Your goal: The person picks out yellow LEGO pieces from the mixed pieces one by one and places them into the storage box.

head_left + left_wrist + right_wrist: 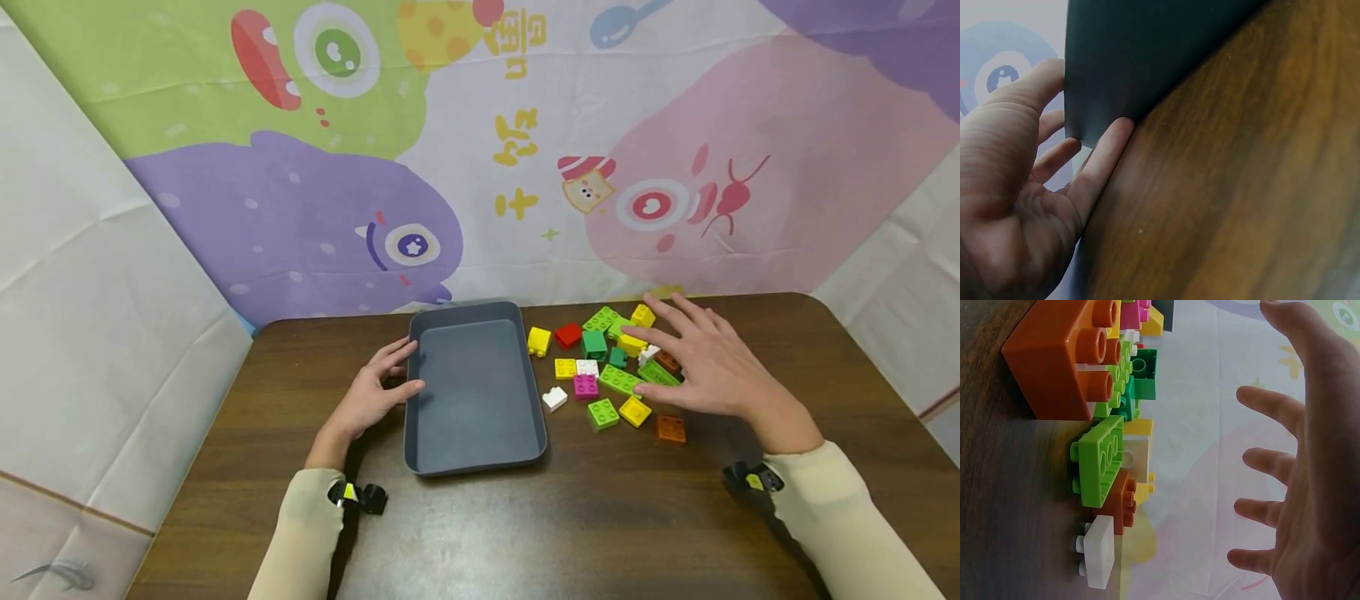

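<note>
A dark grey rectangular tray (476, 392) lies on the table. At its left side my left hand (372, 392) holds the rim, the thumb lapping over the edge. In the left wrist view, fingers of the left hand (1029, 169) touch the tray's outer wall (1122, 62), one of them low near the tabletop. My right hand (705, 358) hovers over the right part of a spread of toy building bricks (621, 380), its fingers spread. Nothing is in the right hand (1310, 462) in the right wrist view; an orange brick (1047, 362) and a light green brick (1100, 462) lie beside it.
The loose bricks include a red one (568, 335), a magenta one (586, 386) and a white one (555, 399), just right of the tray. A cartoon-printed cloth (517, 250) hangs behind the brown wooden table (525, 533).
</note>
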A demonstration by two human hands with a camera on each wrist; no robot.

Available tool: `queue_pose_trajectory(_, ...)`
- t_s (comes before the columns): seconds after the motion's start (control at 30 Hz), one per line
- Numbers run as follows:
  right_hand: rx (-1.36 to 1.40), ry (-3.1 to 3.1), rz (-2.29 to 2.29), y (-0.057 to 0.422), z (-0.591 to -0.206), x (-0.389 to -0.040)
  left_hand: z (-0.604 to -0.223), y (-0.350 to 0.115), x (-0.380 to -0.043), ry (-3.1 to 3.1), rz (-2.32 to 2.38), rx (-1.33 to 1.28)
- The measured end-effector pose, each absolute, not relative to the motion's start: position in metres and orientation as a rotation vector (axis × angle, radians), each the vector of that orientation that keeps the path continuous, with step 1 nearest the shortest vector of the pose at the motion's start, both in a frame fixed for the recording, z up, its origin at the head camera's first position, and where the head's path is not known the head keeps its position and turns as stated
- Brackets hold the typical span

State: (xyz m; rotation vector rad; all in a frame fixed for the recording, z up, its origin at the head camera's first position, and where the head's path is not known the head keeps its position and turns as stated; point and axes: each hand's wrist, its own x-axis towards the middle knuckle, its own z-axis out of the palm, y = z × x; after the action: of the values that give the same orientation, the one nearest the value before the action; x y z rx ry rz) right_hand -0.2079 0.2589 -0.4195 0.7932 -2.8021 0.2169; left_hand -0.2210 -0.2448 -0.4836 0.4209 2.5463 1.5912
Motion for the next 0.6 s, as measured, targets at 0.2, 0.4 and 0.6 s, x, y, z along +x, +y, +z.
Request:
queue_pose_trajectory(0.2, 0.813, -2.809, 0.222, 0.2564, -0.4203, -0.2094, -0.4851, -0.2468, -0.2193, 2.555, 1.598, 0.416)
queue_pose_trajectory(0.4, 0.796, -2.824, 0.216, 0.2573, -0.4204, -0.21, -0.4845, -0.2467, -0.2209, 2.557, 1.602, 0.423)
queue_pose_trajectory(0.6, 0.77, -2.854, 0.218, 0.2592, -0.4225, -0.2091, -0.4837, -0.2442, -0.2222, 2.583, 1.581, 0.451)
